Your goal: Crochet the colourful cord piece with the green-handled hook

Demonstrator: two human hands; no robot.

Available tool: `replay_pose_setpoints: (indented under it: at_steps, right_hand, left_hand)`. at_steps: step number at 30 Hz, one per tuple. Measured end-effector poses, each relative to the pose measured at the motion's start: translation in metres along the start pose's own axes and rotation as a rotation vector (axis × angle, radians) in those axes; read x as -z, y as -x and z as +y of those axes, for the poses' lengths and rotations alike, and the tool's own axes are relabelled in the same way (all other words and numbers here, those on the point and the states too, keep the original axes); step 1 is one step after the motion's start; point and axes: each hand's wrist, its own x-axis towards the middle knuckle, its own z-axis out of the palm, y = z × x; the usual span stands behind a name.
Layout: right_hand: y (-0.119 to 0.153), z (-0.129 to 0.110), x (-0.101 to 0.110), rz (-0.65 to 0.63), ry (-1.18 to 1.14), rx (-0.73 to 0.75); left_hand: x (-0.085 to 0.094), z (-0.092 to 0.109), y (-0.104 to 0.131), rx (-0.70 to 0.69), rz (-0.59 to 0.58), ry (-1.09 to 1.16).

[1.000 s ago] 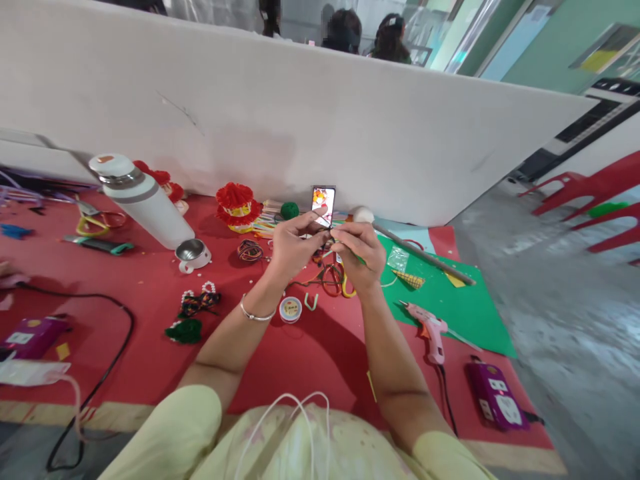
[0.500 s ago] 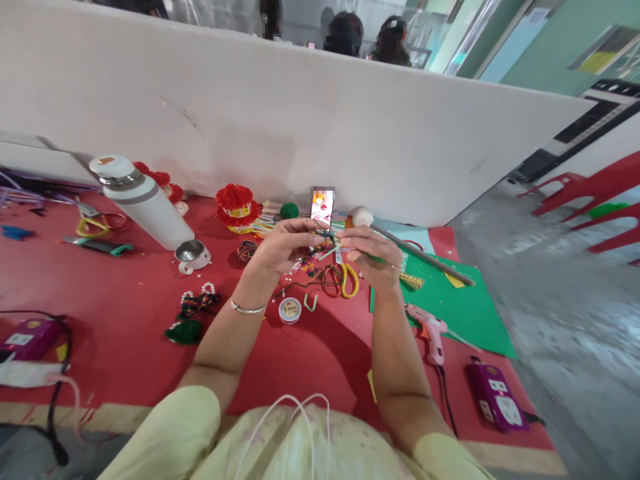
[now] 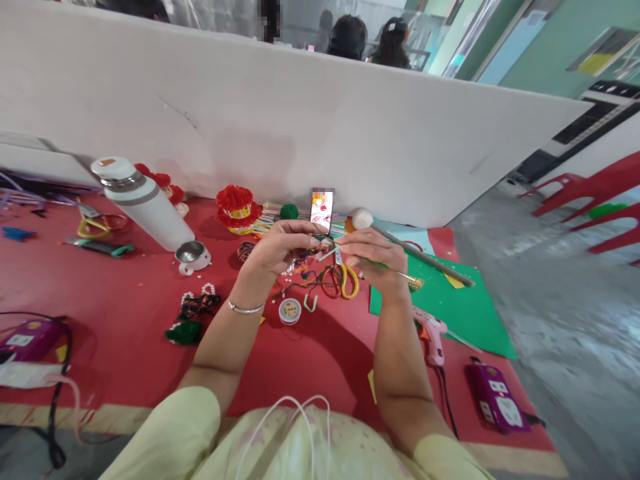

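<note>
Left hand point(image 3: 277, 247) pinching multicoloured yarn point(image 3: 315, 251), right hand point(image 3: 380, 253) gripping slim green tool point(image 3: 383, 265), long axis sloping down to the right

Held yarn point(image 3: 317, 251): fibrous, matt. Scissors point(image 3: 349, 281): smooth plastic handles, metal blades. Bangle point(image 3: 245, 310): polished metal. Vacuum flask point(image 3: 153, 212): smooth satin body, shiny metal collar. Cup point(image 3: 193, 255): glossy metal interior. Glue gun point(image 3: 435, 339): smooth plastic. Power socket box point(image 3: 493, 393): glossy plastic. Table edge point(image 3: 510, 459): bare wood.

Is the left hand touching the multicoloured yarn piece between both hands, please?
Touching: the head view shows the left hand pinching the yarn piece, which partly sticks out.
</note>
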Motion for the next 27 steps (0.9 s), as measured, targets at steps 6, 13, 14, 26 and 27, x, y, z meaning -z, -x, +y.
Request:
replay_pose_setpoints:
  at_steps: [6, 13, 14, 26, 27]
  right_hand:
    - [0.002, -0.001, 0.000, 0.051, -0.143, -0.096]
    - [0.007, 0.018, -0.042, 0.299, -0.184, -0.192]
    - [0.007, 0.020, -0.044, 0.285, -0.136, -0.168]
    - [0.002, 0.017, -0.034, 0.285, -0.087, -0.128]
    - [0.002, 0.016, -0.033, 0.263, -0.023, -0.122]
  left_hand:
    - [0.006, -0.004, -0.003, -0.006, -0.086, -0.046]
    - [-0.027, -0.022, -0.003, -0.253, 0.038, 0.002]
    - [-0.031, -0.023, -0.003, -0.294, 0.082, -0.002]
    - [-0.018, -0.023, -0.006, -0.344, 0.145, -0.134]
    - [-0.019, -0.024, -0.006, -0.394, 0.191, -0.181]
